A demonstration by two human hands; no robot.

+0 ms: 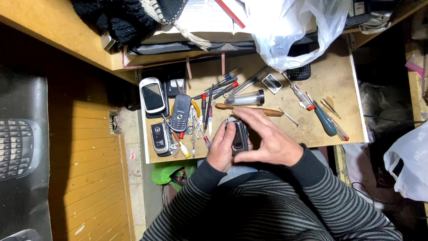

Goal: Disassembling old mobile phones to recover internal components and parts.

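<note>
**Both hands closed around a small dark phone at the near edge of the tray**

We take the wooden tray (339,76) as our landmark. Along its left edge lie a white phone (153,96), a dark bar phone (180,112) and a small flip phone (159,138), with screwdrivers (218,89) crowding just right of them. The tray's right half is barer, holding only a teal-handled screwdriver (324,120). At the tray's near edge, left of centre, our left hand (221,147) wraps the small dark phone (238,136), fingers curled shut behind it. Its long axis runs away from us, top end toward the tray's far edge. Our right hand (267,140) covers its right side, fingers loosely bent, thumb touching its lower end.
</note>
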